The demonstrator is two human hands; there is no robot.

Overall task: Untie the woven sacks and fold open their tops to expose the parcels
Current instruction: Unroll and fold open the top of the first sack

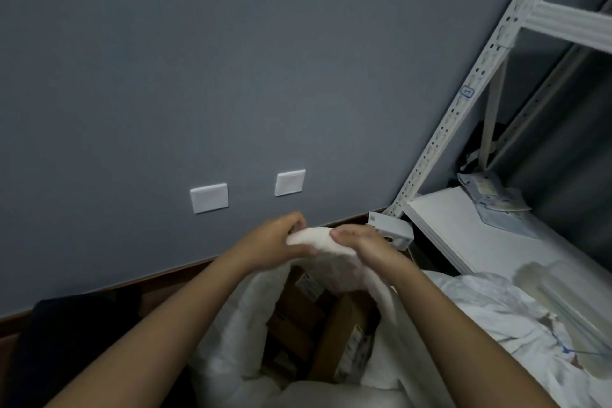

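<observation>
Both hands pinch the far rim of the sack [231,325]: left hand [281,238] and right hand [361,242] side by side, rim running between them. Mouth open below; parcels [331,325] exposed. Fold presumably goes outward, away.

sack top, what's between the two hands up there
In the head view, a bunched fold of the white woven sack spans between the left hand and right hand; both grip it above the cardboard parcels.

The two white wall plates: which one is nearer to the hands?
The right wall plate, the squarer one; it sits almost straight above the left hand. The wider plate lies farther left.
</observation>
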